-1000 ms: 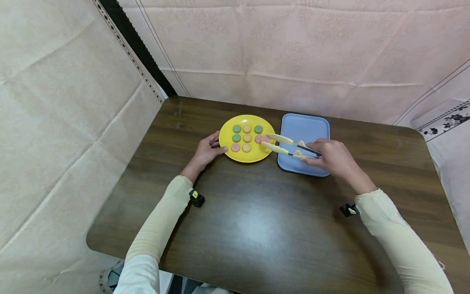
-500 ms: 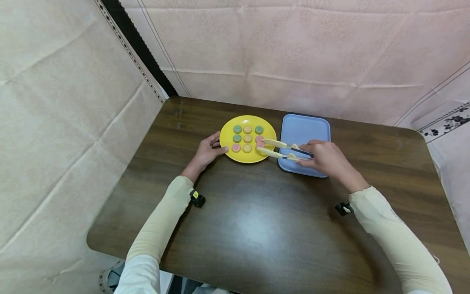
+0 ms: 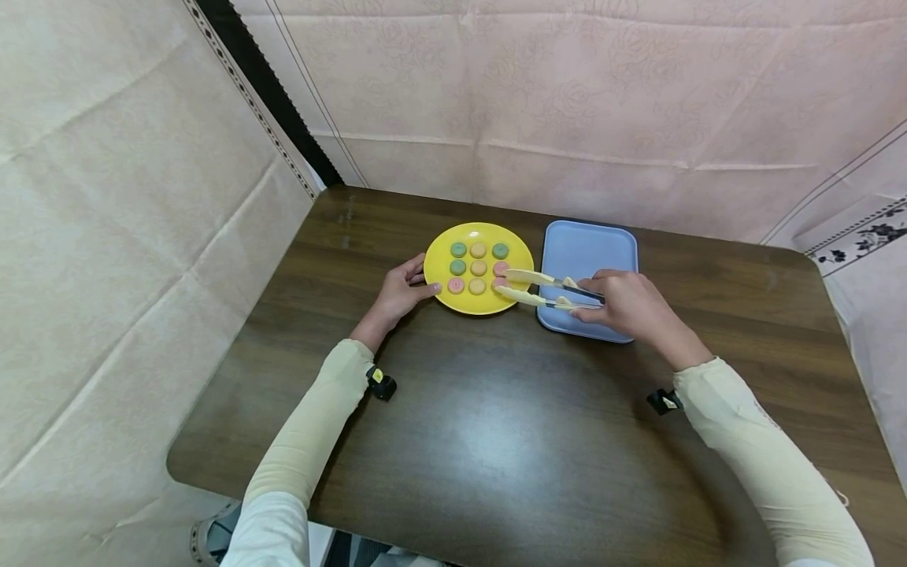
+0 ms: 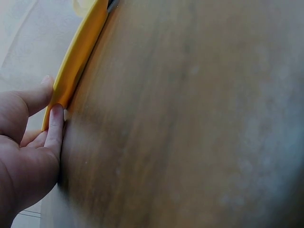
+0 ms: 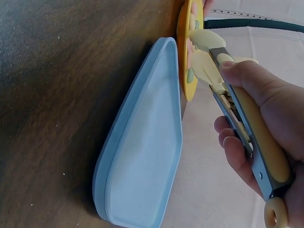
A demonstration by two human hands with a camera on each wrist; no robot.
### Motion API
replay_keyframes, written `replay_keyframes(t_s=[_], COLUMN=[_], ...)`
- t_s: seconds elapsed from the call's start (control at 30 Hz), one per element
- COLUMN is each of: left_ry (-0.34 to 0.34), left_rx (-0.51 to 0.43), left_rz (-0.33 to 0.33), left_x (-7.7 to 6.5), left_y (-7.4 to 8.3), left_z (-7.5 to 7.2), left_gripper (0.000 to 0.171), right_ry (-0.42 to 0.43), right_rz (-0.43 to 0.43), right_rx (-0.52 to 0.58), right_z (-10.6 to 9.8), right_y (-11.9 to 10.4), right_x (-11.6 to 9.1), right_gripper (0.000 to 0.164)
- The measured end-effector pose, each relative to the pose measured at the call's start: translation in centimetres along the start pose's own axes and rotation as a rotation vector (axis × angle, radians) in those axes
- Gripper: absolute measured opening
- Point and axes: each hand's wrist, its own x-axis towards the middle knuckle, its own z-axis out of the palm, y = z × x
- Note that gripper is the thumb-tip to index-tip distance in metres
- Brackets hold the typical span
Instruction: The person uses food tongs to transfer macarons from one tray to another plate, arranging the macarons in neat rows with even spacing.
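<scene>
In the head view, my left hand point(image 3: 400, 291) grips the near left rim of a yellow plate point(image 3: 489, 305), thumb over the edge. The left wrist view shows this thumb and fingers pinching the plate's rim point(image 4: 76, 61). Pink, green and yellow cookie-like discs point(image 3: 478, 268) stand in rows on the plate. My right hand point(image 3: 627, 303) holds black-handled tongs with cream tips point(image 3: 527, 277), whose handle point(image 5: 261, 133) crosses the palm. The tips reach over the plate's right side, at a pink disc point(image 3: 500, 282) that they partly cover.
A light blue rectangular tray point(image 3: 591, 244) lies right of the plate, under the tongs and right hand. Both stand near the far edge of a dark wooden table point(image 3: 496, 433). Pale patterned cloth point(image 3: 567, 102) hangs behind, and more covers the left side.
The tongs moved left and slightly nearer, bringing a pink disc from the right of another pink disc to just below it, then stayed nearly still. The left hand kept its grip.
</scene>
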Motion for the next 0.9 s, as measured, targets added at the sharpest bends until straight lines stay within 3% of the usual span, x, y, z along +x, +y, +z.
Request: replay_keyframes(t_s=[0.33,0.63,0.77,0.9], left_ry=[-0.003,-0.01,-0.022,-0.039], left_rx=[-0.002,0.014,0.011,0.011], left_rz=[-0.009,-0.017,-0.019,-0.051], left_x=[0.1,0.2,0.2,-0.8], left_y=[0.2,0.2,0.2,2.0], left_z=[0.2,0.0,-0.1,-0.1], left_gripper=[0.077,0.078,0.079,0.078], right_ry=[0.111,0.391,0.499,0.609], right_rz=[0.066,0.125,0.205,0.317], right_rx=[0.058,0.09,0.117,0.122], right_z=[-1.3,-1.4,-1.1,-1.3], right_y=[0.9,2.9,3.8,4.8], right_x=[-2.6,-6.0,-7.6,-8.9], right_gripper=[0.055,0.056,0.055,0.053])
